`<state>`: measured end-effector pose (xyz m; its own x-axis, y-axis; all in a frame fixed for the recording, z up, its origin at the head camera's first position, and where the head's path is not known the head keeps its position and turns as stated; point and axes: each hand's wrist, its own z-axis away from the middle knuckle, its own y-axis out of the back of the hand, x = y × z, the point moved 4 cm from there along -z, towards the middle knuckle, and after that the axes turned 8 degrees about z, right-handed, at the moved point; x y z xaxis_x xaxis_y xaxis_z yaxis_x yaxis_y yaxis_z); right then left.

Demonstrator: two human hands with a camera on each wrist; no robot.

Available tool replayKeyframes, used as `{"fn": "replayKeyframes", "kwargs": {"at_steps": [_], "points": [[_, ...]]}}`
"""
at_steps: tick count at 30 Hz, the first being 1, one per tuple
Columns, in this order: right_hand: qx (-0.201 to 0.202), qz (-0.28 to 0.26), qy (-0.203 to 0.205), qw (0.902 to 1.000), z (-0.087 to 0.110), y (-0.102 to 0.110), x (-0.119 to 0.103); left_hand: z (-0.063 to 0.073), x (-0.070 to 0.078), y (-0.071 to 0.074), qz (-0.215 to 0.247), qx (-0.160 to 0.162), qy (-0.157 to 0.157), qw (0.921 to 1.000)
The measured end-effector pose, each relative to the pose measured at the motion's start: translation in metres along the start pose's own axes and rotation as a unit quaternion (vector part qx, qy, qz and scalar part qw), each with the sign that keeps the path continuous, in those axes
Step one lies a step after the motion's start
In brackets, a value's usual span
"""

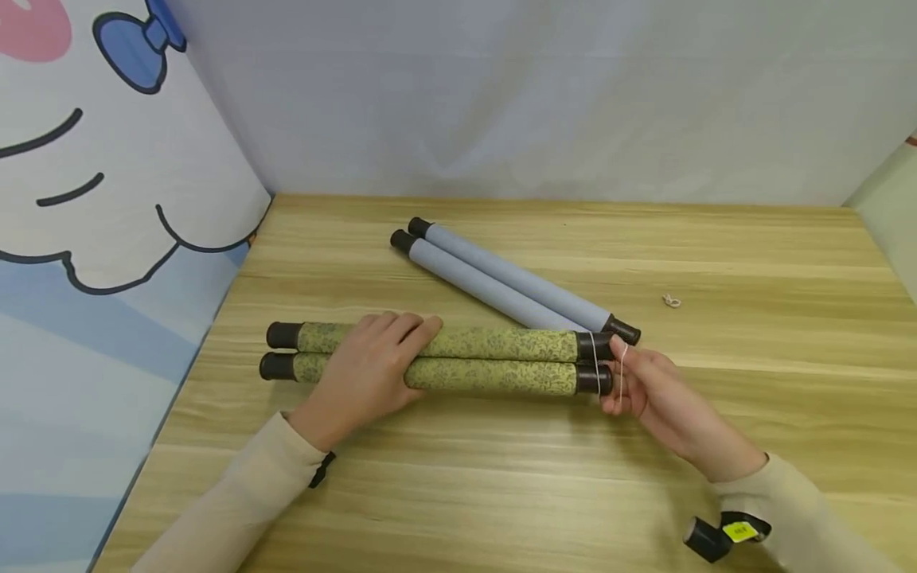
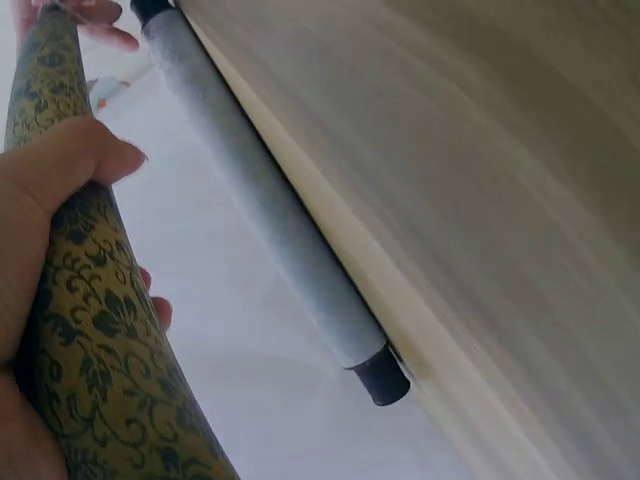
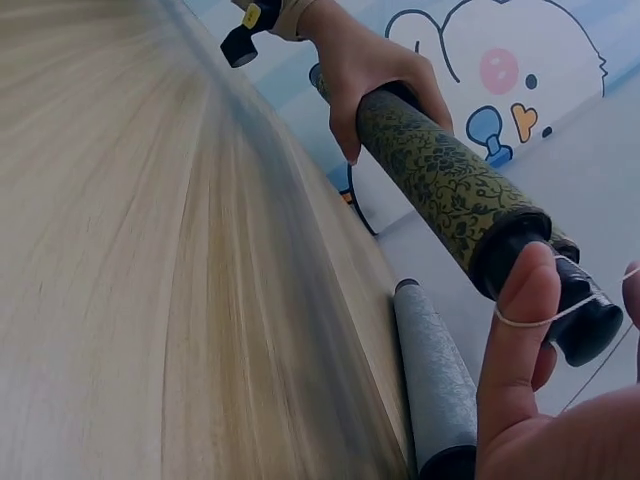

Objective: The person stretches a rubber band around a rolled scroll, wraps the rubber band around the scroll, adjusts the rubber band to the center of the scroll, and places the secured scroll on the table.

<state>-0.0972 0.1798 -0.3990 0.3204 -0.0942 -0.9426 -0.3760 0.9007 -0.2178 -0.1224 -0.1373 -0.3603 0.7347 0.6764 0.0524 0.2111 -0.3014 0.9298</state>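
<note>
1. I grip the paired green scrolls (image 1: 501,376) with my left hand (image 1: 375,362), above the desk (image 1: 466,493), long axis left-right.
2. My right hand (image 1: 662,402), beside their right ends, has fingers spread, stretching the white cord (image 1: 596,368) across both black caps (image 1: 585,379).
</note>
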Motion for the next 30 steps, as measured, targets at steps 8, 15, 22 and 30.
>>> {"fn": "replayKeyframes", "kwargs": {"at_steps": [8,15,22,30], "points": [[0.004,0.129,-0.030,0.9911,0.001,-0.005,0.000,0.003,-0.002,0.006,-0.014,-0.014,-0.031,0.9993],[-0.005,0.211,-0.057,0.9759,-0.004,-0.011,0.000,0.004,0.003,0.013,-0.047,0.000,-0.067,0.9966],[0.026,0.281,-0.036,0.9586,-0.011,-0.017,-0.002,0.003,0.007,0.019,-0.062,0.017,-0.081,0.9947],[0.088,0.283,0.034,0.9543,-0.009,-0.016,-0.020,0.005,0.005,0.019,-0.046,0.014,-0.054,0.9974]]}}
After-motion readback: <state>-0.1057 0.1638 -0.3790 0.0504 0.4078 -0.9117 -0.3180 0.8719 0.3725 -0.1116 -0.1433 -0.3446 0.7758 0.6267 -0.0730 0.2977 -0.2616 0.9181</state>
